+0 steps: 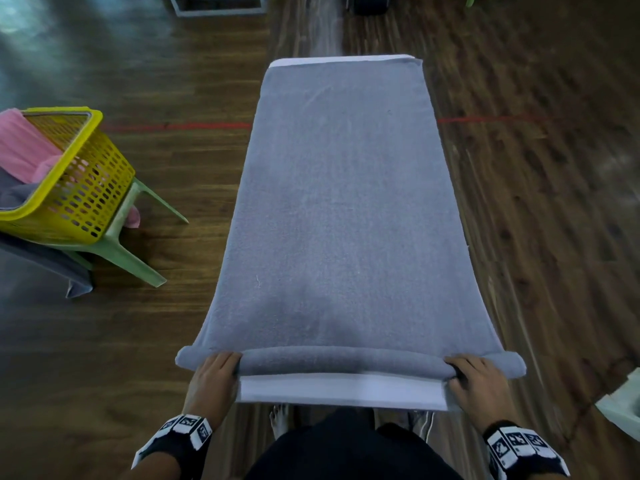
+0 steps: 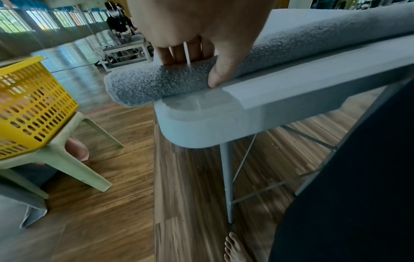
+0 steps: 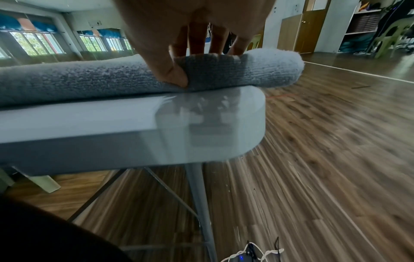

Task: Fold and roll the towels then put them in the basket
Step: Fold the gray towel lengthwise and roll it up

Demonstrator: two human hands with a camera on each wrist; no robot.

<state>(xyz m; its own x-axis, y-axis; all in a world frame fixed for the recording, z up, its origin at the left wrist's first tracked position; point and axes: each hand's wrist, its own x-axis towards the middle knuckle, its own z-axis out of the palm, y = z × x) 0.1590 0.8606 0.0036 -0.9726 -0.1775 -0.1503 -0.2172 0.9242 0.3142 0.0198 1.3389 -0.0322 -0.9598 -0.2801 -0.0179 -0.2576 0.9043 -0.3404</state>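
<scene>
A long grey towel (image 1: 343, 202) lies folded along a narrow white table (image 1: 339, 389), its near end turned into a thin roll (image 1: 346, 360) across the table's front. My left hand (image 1: 216, 372) grips the roll's left end (image 2: 156, 83), fingers over the top and thumb at the near side. My right hand (image 1: 476, 375) grips the right end (image 3: 257, 70) the same way. A yellow perforated basket (image 1: 65, 178) stands on a pale green stool (image 1: 121, 237) to the left, holding a pink towel (image 1: 24, 147) and a grey one.
Wooden floor surrounds the table. A grey towel (image 1: 59, 268) hangs below the stool. Another pale stool (image 1: 623, 403) shows at the right edge. My bare foot (image 2: 235, 248) and dark clothing are under the table's front; cables (image 3: 251, 253) lie on the floor.
</scene>
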